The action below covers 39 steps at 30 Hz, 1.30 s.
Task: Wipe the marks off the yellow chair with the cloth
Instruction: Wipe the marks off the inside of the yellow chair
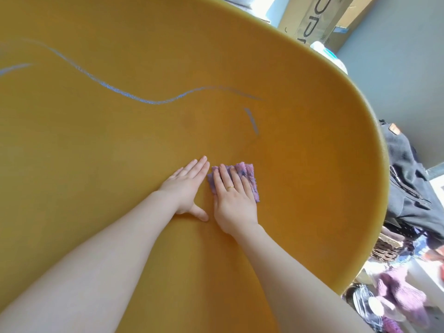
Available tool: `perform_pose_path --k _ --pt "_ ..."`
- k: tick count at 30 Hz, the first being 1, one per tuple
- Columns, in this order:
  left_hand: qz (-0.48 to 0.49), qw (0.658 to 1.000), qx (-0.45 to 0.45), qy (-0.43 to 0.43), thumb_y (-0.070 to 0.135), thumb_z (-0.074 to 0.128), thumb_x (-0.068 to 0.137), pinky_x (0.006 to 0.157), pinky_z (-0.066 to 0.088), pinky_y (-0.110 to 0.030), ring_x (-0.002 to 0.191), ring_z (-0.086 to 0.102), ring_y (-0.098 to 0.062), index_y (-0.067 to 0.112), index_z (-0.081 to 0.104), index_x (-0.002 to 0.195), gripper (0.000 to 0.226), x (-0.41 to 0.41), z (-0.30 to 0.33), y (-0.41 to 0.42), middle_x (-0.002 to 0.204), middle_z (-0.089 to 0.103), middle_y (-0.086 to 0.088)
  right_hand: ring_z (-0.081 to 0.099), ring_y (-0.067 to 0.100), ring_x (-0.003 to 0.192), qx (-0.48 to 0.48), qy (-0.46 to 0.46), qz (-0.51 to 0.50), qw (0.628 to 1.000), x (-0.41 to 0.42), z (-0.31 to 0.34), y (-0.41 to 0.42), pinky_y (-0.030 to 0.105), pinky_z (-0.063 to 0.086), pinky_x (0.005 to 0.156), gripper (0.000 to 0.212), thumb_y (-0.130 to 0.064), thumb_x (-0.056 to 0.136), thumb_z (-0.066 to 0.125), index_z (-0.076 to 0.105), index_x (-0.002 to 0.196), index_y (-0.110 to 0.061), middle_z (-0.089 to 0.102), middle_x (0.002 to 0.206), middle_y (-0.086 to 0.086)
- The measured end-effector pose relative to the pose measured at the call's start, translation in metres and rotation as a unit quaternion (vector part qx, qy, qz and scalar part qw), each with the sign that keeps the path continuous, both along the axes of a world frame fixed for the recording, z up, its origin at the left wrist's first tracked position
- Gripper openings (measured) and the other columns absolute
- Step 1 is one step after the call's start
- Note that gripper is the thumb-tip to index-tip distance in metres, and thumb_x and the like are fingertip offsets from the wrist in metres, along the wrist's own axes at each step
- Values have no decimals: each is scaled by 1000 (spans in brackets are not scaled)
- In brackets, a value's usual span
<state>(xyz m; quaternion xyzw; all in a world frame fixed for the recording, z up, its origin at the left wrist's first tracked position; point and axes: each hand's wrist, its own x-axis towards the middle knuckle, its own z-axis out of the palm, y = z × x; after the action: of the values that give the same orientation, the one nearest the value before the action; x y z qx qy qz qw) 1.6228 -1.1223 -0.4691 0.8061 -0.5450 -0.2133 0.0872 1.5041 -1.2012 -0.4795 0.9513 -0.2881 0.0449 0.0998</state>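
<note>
The yellow chair (120, 145) fills most of the view, its curved rim running down the right side. A long wavy blue chalk line (134, 98) crosses its upper part, a short blue mark (252, 121) lies to the right of it, and another stroke (14, 68) sits at the far left. My right hand (233, 198) presses a small purple cloth (247, 173) flat on the surface with straight fingers, below the short mark. Just left of it, my left hand (189, 188) rests flat on the chair, fingers together and thumb spread.
Beyond the rim at the right hangs a dark grey bag (408, 179). A cardboard box (322, 18) stands at the top right. Below the bag are a woven basket (386, 248) and pink and purple fabric items (396, 296).
</note>
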Motion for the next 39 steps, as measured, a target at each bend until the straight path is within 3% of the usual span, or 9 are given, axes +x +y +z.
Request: perform_pose_path --k 5,8,11,15,20,24,29,34,39 --pt "-6 1000 21 2 54 73 65 118 -1 -31 142 -18 -10 20 -17 145 125 2 3 0 152 -28 8 56 19 117 -86 69 88 990 -11 31 -50 32 28 102 46 -31 84 40 57 125 -19 60 127 -2" --pt "-17 999 47 -1 46 72 72 117 3 -30 143 -15 -10 21 -16 146 117 7 11 -2 152 -28 9 53 24 121 -169 70 76 980 -11 73 -95 35 17 104 46 -29 86 37 56 126 -17 58 130 3" --pt "-45 994 64 -79 42 68 77 118 3 -30 145 -9 -14 16 -12 146 109 14 21 -7 154 -23 4 32 25 137 -195 62 52 977 -9 118 -121 29 -8 110 50 -28 92 27 41 138 -16 39 146 5" --pt "-43 978 48 -200 55 72 65 117 -3 -32 144 -14 -19 9 -13 146 125 27 28 -17 154 -24 -5 10 23 143 -234 -6 16 972 0 138 -134 21 -29 102 52 -26 96 22 23 146 -13 18 154 5" --pt "-2 971 50 -233 73 69 49 116 -8 -34 143 -21 -22 11 -22 143 145 44 19 -25 150 -33 -10 3 23 144 -175 -41 -11 984 28 98 -121 29 -21 107 57 -29 97 30 11 147 -11 9 156 5" --pt "-7 977 24 -211 75 67 48 117 -7 -34 142 -21 -19 13 -23 143 145 51 12 -21 150 -34 -6 37 27 134 -102 -24 34 994 39 43 -76 37 11 108 60 -35 83 32 41 137 -9 41 145 8" --pt "0 973 12 -232 78 62 50 117 -8 -35 143 -19 -18 8 -19 144 142 50 11 -18 152 -29 -6 49 22 125 -21 39 80 996 32 0 -16 36 22 105 58 -38 79 32 53 129 -16 54 135 2" --pt "31 972 29 -231 80 57 54 117 -6 -36 144 -17 -19 9 -17 144 137 43 13 -10 153 -27 -5 55 17 119 -54 100 154 982 18 20 -36 34 33 101 52 -40 84 33 56 126 -21 59 129 -3" --pt "28 975 51 -214 80 57 55 118 -5 -35 144 -18 -19 8 -19 144 137 42 18 -8 152 -29 -5 50 22 124 -185 68 97 976 15 83 -108 35 21 106 51 -36 86 38 50 132 -16 55 133 3"
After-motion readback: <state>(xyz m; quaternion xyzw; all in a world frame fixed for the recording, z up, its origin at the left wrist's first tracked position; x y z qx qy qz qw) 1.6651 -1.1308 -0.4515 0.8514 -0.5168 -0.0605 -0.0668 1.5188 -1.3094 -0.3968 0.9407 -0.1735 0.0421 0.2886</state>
